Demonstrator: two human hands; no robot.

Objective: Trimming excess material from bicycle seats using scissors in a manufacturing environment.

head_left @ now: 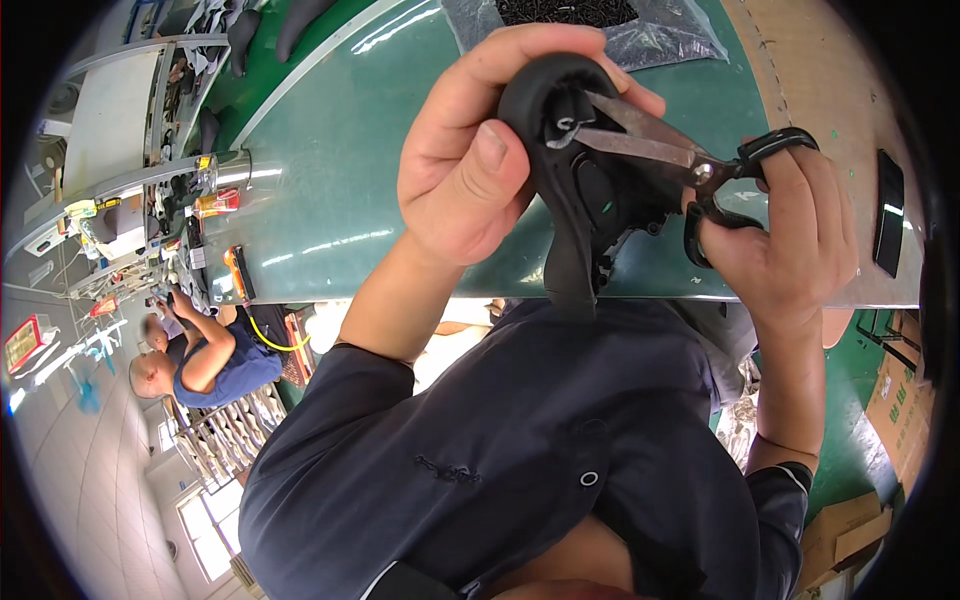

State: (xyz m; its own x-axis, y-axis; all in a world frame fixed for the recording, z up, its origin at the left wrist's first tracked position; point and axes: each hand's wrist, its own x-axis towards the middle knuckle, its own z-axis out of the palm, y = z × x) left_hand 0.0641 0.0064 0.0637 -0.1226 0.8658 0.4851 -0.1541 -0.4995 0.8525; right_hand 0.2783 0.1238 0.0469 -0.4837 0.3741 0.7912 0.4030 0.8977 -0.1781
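Two hands are occupied, and scissor work seems under way: the scissors [703,174] stand with blades parted, reaching into the hollow of a black saddle-shaped part [572,225]; whether any cut is finished, or how much remains, cannot be told. The part is held up over the tabletop [340,160], toward its near edge. The left hand [463,170] clasps its rounded end, thumb in front; the right hand [790,225] grips the scissors' loops, its forearm nearly upright.
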